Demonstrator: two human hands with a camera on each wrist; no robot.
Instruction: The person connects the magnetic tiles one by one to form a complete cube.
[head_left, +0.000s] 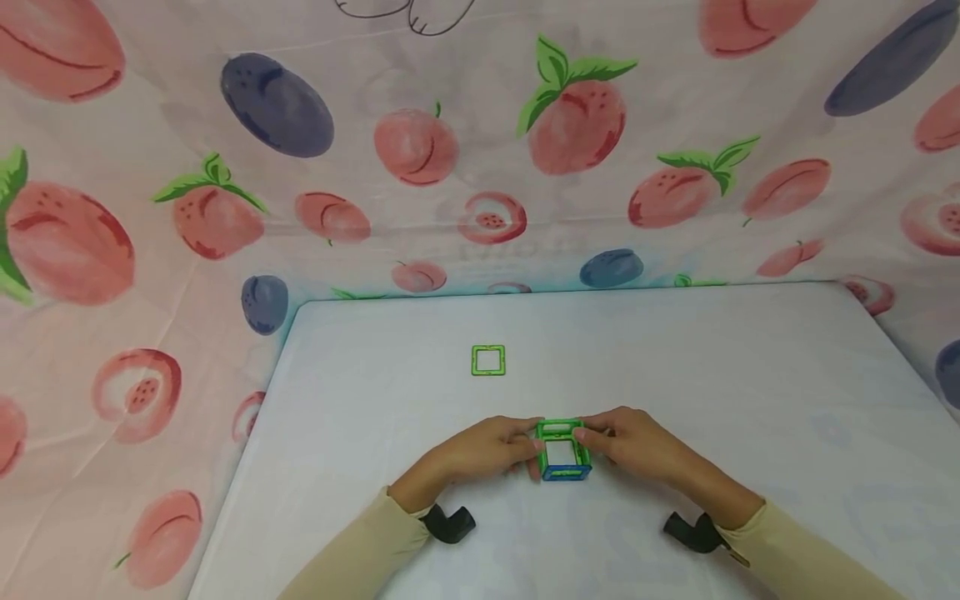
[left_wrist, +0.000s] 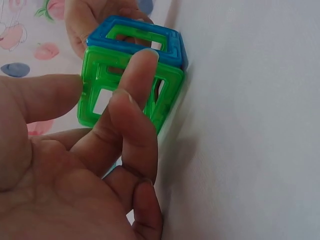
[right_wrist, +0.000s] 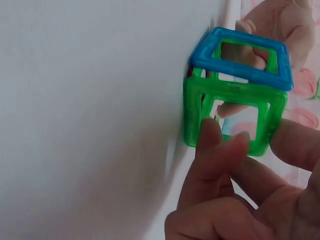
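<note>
A small cube of magnetic tiles (head_left: 566, 472), with open square frames, stands on the white table between the two hands. Its near face is a blue tile (right_wrist: 240, 70); green tiles (left_wrist: 90, 92) form the other faces that show. My left hand (head_left: 487, 450) holds the cube's left side, thumb at the upper edge and fingers bent along the face. From the right, my right hand (head_left: 637, 442) grips the opposite side, its thumb over the top edge and its index finger toward the back. The fingers partly hide both side faces.
A single green square tile (head_left: 488, 372) lies flat farther back on the white table (head_left: 375, 375). Behind and to the sides hangs a fruit-print cloth (head_left: 450, 250) that meets the table's back edge. Black curved pieces (head_left: 450, 525) sit at both wrists.
</note>
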